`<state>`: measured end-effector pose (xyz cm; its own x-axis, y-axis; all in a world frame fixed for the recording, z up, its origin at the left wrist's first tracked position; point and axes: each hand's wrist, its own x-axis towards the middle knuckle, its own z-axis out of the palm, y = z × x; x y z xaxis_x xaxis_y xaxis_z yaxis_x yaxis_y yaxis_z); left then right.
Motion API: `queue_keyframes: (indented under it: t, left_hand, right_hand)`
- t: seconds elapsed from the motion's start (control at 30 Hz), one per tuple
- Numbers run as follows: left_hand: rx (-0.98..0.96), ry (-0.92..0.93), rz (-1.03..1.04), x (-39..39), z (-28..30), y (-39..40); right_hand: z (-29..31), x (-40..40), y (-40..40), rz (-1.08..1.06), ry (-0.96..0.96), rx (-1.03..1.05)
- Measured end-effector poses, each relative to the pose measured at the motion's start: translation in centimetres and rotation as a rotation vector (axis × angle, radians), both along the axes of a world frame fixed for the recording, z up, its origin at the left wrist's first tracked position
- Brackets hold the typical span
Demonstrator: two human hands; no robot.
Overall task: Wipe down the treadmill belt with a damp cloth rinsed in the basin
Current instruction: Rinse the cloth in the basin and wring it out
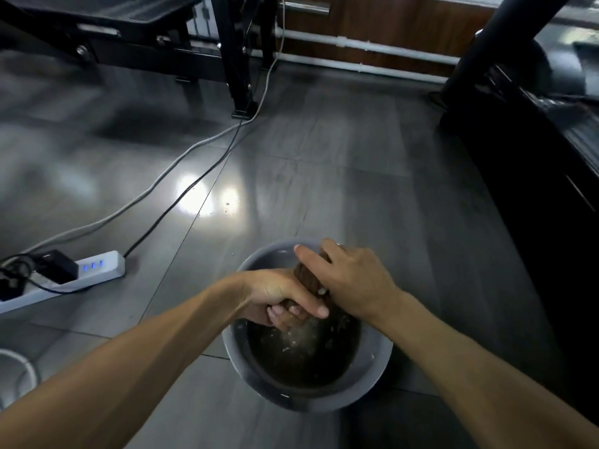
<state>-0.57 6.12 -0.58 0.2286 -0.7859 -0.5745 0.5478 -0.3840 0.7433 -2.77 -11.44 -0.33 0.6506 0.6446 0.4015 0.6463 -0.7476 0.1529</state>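
A grey round basin [372, 374] stands on the floor near the bottom centre, holding dark water. Above it a brown cloth [308, 280] is twisted into a roll. My left hand [278, 299] grips the near end of the roll, fingers curled round it. My right hand [350, 283] grips the far end from above. Water drips from the cloth into the basin. The black treadmill [534, 176] runs along the right side; its belt is dim and mostly out of frame.
A white power strip [97, 270] with plugs lies on the grey floor at left, with a white cable [162, 179] and a black cable [194, 186] running from it toward a black equipment frame [240, 59] at the back. White pipes run along the far wall.
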Motion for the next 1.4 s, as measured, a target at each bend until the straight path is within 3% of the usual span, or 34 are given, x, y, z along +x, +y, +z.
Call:
queue_keyframes:
  t: [0.07,0.17,0.27,0.33,0.53,0.77,1.2,1.3,1.4]
  left_hand:
    - [0.122,-0.145,0.019,-0.1,0.1,-0.5]
    - [0.345,-0.487,0.136,0.3,-0.7,-0.9]
    - [0.491,-0.822,0.124,0.2,-0.6,-1.8]
    - [0.541,-0.918,0.137,-0.2,0.1,-2.2]
    - [0.676,-1.052,0.060,-0.3,-0.1,-2.2]
    - [0.783,-1.238,0.008,-0.7,0.2,-2.8]
    - [0.801,-1.604,-0.076,-1.0,1.5,-2.8]
    - [0.780,-1.570,-0.081,-0.9,1.3,-2.7]
    - [0.654,-1.334,-0.003,-0.1,0.8,-2.0]
  right_hand:
    - [0.5,0.9,0.4,-0.040,-0.007,-0.107]
    - [2.0,1.3,1.4,-0.107,0.178,-0.281]
    - [3.0,1.6,2.1,-0.267,0.438,-0.323]
    - [3.0,1.7,2.0,-0.325,0.555,-0.277]
    - [2.6,2.0,1.7,-0.384,0.834,-0.167]
    - [1.7,2.0,0.7,-0.397,0.932,-0.057]
    - [1.1,1.8,-0.1,-0.457,1.062,0.179]
    - [1.3,1.5,-0.1,-0.464,1.034,0.159]
    - [1.2,1.4,-0.4,-0.446,0.952,0.114]
